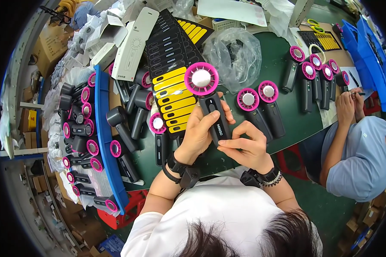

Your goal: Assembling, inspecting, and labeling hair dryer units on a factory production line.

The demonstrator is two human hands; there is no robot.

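Basically mid-frame: black handheld fan, pink-ringed head toward the top. Left hand grips its handle, thumb across the front. Right hand, lower right, fingertips at the handle's bottom end; can't tell if pinching.

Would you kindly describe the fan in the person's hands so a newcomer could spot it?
On the dark green table, find the yellow-and-black sheets left of centre. Just right of them, the left hand grips a pink-rimmed black handheld fan, with the right hand at its handle's lower end. Unlike the two fans lying to its right, this one is held up.
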